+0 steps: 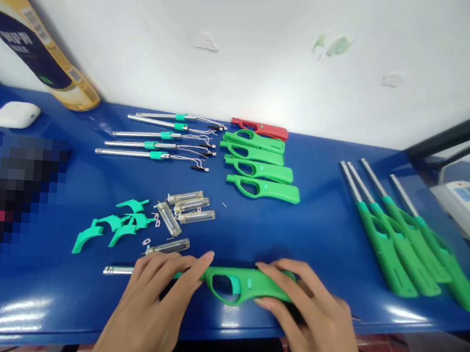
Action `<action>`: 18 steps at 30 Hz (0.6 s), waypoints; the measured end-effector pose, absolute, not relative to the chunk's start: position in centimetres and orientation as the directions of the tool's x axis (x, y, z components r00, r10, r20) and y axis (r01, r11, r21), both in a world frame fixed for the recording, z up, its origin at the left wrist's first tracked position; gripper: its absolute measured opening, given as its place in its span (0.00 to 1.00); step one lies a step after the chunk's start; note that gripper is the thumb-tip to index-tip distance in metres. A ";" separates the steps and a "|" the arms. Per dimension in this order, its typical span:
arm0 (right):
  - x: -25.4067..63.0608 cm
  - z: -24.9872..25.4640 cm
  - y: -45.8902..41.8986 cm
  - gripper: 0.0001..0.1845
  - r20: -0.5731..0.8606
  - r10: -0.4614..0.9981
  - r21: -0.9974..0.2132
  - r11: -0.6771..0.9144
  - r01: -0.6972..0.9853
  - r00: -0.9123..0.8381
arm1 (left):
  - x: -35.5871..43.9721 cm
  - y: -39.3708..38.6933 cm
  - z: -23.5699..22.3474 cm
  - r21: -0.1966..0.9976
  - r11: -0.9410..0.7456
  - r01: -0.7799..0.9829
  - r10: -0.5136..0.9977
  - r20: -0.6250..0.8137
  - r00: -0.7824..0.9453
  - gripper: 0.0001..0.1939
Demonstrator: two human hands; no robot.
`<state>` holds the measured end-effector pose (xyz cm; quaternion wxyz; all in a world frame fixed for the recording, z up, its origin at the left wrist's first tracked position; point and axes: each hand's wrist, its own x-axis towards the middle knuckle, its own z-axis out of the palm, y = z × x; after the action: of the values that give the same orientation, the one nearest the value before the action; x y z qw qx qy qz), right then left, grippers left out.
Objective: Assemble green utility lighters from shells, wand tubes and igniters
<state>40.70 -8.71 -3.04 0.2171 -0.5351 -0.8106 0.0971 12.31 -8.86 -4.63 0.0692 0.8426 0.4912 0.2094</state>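
A green long-nosed lighter [246,283] lies level near the table's front edge, its metal tube pointing left and a teal trigger inside its guard. My left hand [161,289] grips it where the tube meets the green body, hiding that joint. Around the handle end, the fingers and thumb of my right hand [310,306] are closed. Just beyond my left hand lies a clear fuel tank [169,245], with more clear tanks [197,216] behind it. Several loose teal triggers [124,231] and tiny metal pieces lie to their left.
Metal tubes with wires [140,134] lie at the back left. Green handle shells [262,189] and a red shell [263,129] lie at the back middle. Several green lighters with tubes [391,253] are at the right, near a power strip [467,199]. A yellow bottle [74,90] stands back left.
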 end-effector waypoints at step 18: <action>45.8 -3.5 -8.0 0.19 0.316 0.947 -0.286 0.158 0.945 -0.063 | 12.9 -8.6 -4.1 0.404 -0.544 0.735 0.836 0.334 0.435 0.22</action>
<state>45.75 -7.96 -3.48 0.2185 -0.6487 -0.7290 0.0016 12.86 -8.64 -4.08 0.0993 0.8413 0.4669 0.2536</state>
